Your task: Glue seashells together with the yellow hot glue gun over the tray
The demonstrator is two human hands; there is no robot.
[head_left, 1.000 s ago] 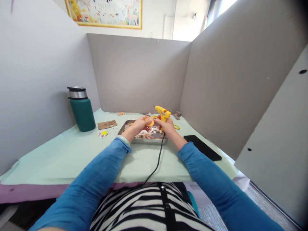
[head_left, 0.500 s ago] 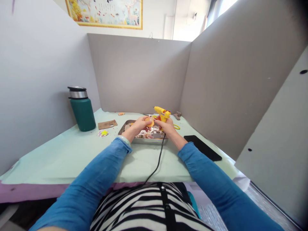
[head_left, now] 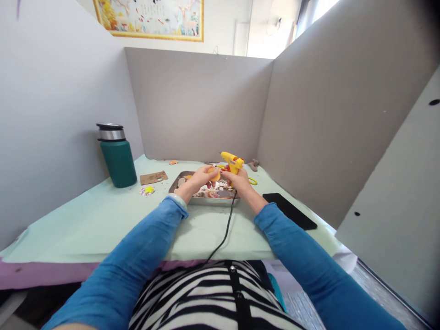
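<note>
My left hand [head_left: 202, 178] is closed on a flat orange piece, perhaps a shell [head_left: 215, 174], held over the tray. Close beside it, my right hand [head_left: 239, 179] grips a yellow glue gun [head_left: 232, 160] by its handle, nozzle pointing up and to the left. A black cord [head_left: 227, 224] runs from the gun's handle down over the table's front edge. Beneath both hands lies a metal tray [head_left: 202, 201] with shells and small pale pieces in it. My fingers partly hide the orange piece and the tray's contents.
A green bottle [head_left: 118, 162] stands at left near a brown card [head_left: 153, 178] and a yellow flower-like piece [head_left: 149, 189]. A black flat slab [head_left: 289, 211] lies at right. Behind the gun are yellow-handled scissors [head_left: 253, 181] and a grey-brown object [head_left: 254, 165]. Grey partitions [head_left: 199, 105] enclose the table.
Almost nothing differs. The orange piece in my left hand is turned very slightly; the glue gun stays in nearly the same place.
</note>
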